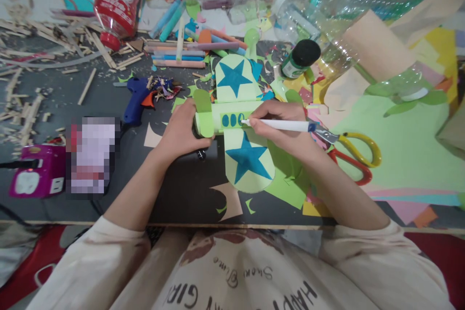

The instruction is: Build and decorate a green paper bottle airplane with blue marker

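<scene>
A pale green paper airplane model (215,112) lies on the dark table, its two rounded wings each bearing a blue star. My left hand (184,128) is wrapped round its tail end, beside the brighter green tail pieces. In my right hand (278,126) is a white marker with a blue end (286,125), held in a pinch. The marker's tip touches the last of three blue ovals (233,120) on the body; that oval is only partly coloured. The upper wing (225,91) points away from me and the lower wing (229,169) toward me.
Scissors (350,155) with yellow and red handles lie right of my right hand. A blue glue gun (137,99), a magenta box (39,170) and wood sticks (27,106) are at left. Behind stand a black-lidded jar (301,58), markers (181,58) and a red-labelled bottle (118,5). Paper sheets (410,140) cover the right.
</scene>
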Available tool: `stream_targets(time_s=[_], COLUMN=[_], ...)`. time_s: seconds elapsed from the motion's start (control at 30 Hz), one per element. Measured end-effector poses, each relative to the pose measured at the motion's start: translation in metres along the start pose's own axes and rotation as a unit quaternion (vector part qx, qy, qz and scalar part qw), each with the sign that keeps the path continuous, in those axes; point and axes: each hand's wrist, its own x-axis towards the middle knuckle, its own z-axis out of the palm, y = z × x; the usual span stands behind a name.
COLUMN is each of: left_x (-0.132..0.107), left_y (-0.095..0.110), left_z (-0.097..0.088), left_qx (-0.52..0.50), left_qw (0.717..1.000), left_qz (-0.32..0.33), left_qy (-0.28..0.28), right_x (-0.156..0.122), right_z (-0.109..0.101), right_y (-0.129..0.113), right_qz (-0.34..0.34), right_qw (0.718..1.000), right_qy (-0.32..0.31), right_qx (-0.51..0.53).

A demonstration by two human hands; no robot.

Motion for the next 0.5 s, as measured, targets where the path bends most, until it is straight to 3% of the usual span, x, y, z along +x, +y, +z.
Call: stream_targets(time_s=[0.27,0.5], left_x=[0.0,0.0005], left_y=[0.0001,-0.0006], left_z=[-0.0007,0.0006], left_qx=[0.005,0.005], left_qw=[1.0,1.0], left_qz=[-0.007,-0.003], left_qy=[-0.006,0.002], right_x=[0.0032,0.0031], right_z=[-0.0054,-0.0024], right_y=[-0.0039,0.0042], right_qz=[0.017,0.029], right_qw=[0.999,0.999], right_qy=[-0.039,0.021], right_qx=[0.008,0.016])
